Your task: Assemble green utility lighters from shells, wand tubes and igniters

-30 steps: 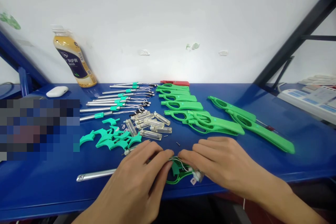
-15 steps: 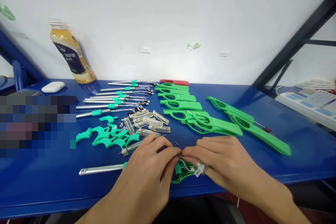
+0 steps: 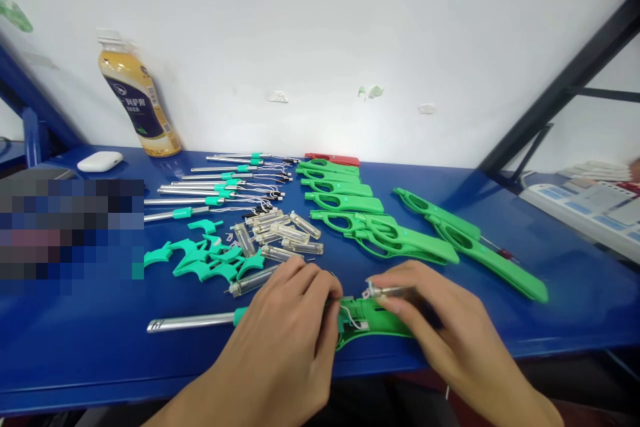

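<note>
In front of me lies an open green lighter shell [image 3: 387, 321] with a white wire and a teal trigger inside. A metal lighter tube [image 3: 193, 322] with a teal collar sticks out to its left. My left hand [image 3: 290, 327] is closed over the shell's front part, the fingertips pressed together there and partly hiding it. Above the shell's rear half, my right hand [image 3: 445, 313] pinches a clear fuel tank [image 3: 393, 291] with a whitish valve end pointing left.
Several clear fuel tanks [image 3: 291, 233] and teal triggers [image 3: 200, 260] lie beyond my left hand. Further back are metal tubes with wires [image 3: 220, 191], green lighter shells [image 3: 345, 202] and a red shell [image 3: 333, 159]. A yellow bottle [image 3: 137, 103] leans against the wall.
My right hand has drawn back to the right from the left fingertips, turning the fuel tank so it lies nearly level. More of the shell's inside shows. My left hand stays about where it was.
</note>
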A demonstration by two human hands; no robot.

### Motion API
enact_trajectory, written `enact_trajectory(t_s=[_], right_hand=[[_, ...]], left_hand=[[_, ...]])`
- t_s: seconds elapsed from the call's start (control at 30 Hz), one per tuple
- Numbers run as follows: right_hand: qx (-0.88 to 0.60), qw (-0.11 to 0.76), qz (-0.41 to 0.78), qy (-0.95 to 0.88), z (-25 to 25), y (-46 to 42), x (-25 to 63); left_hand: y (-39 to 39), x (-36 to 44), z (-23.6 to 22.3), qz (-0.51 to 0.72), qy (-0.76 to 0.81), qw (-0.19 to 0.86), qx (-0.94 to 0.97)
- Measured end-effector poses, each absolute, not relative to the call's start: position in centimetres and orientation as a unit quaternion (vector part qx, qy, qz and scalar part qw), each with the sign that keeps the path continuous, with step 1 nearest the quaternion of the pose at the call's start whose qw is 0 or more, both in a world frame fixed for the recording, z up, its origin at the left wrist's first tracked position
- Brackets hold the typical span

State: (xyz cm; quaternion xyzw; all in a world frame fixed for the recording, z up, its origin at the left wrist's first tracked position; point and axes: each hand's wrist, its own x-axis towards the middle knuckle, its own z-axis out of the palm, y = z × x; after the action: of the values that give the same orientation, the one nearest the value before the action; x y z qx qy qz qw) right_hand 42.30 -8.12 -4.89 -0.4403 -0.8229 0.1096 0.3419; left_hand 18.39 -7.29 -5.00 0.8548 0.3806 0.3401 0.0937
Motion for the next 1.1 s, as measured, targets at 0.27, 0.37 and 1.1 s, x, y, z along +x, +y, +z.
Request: enact_trajectory(t_s=[0.27, 0.37, 1.1], right_hand=[[-0.421, 0.35, 0.121, -0.828, -5.13, -8.22, 42.02], [-0.418, 0.359, 0.122, -0.826, -5.13, -8.24, 41.99], [-0.377, 0.37, 0.051, -0.847, -5.08, -8.21, 41.49]], left_hand=[[-6.91, 18.5, -5.31, 0.371, 0.345, 0.076, 0.859], [-6.79, 18.38, -5.35, 0.369, 0.336, 0.082, 0.863], [-6.61, 18.58, -5.46, 0.372, 0.301, 0.014, 0.878]])
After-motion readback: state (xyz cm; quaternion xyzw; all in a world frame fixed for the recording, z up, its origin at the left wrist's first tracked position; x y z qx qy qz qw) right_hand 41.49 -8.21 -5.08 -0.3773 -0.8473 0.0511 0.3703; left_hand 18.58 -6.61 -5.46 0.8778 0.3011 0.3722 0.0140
